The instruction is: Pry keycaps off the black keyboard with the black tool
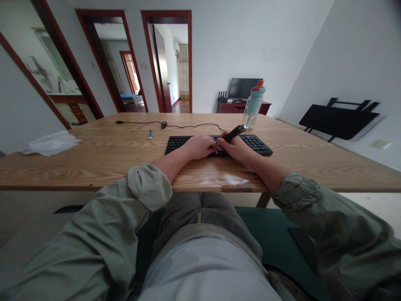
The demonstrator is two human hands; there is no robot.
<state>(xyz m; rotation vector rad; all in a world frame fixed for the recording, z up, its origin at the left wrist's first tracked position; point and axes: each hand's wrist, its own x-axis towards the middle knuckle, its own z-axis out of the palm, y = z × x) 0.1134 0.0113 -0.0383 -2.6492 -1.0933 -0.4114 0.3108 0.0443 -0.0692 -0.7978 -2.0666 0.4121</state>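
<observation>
A black keyboard (257, 144) lies on the wooden table (109, 154) in front of me. My left hand (200, 147) rests on the middle of the keyboard, fingers curled down onto the keys. My right hand (235, 148) sits just to its right, closed around a dark slim tool (234, 133) whose free end points up and to the right. The tool's lower end meets the keys between my two hands. What kind of tool it is I cannot make out.
A clear bottle with a red cap (254, 105) stands behind the keyboard's right end. A black cable (163, 124) and a small blue item (150, 134) lie farther back. White cloth (50, 143) sits at the table's left. A folded black table (340, 119) leans on the right wall.
</observation>
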